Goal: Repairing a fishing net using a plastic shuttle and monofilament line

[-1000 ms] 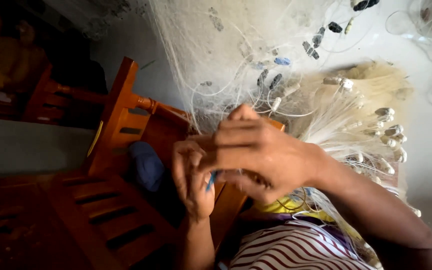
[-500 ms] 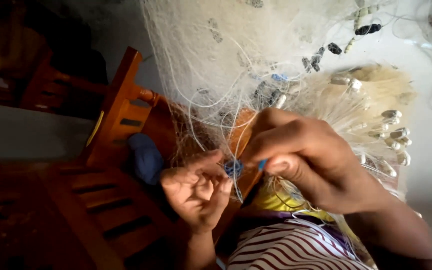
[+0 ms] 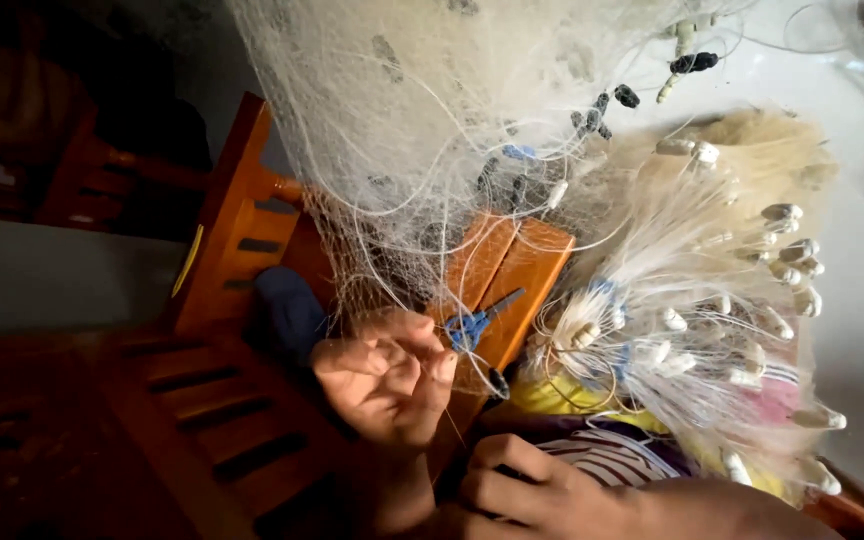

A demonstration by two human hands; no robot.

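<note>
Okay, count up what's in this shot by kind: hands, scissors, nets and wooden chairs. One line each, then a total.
Hands: 2, left hand by the scissors, right hand low near the striped cloth
Blue-handled scissors: 1
Fishing net with small floats: 1 mass
Orange wooden chairs: 1 clear; others too dark to count
Total: 5

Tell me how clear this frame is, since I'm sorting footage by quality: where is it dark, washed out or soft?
Head view: the wooden chair and the left side sink into deep shadow; the pale wall at right is washed out; the fishing net and its floats look soft; the left hand by the blue scissors is reasonably sharp.
</note>
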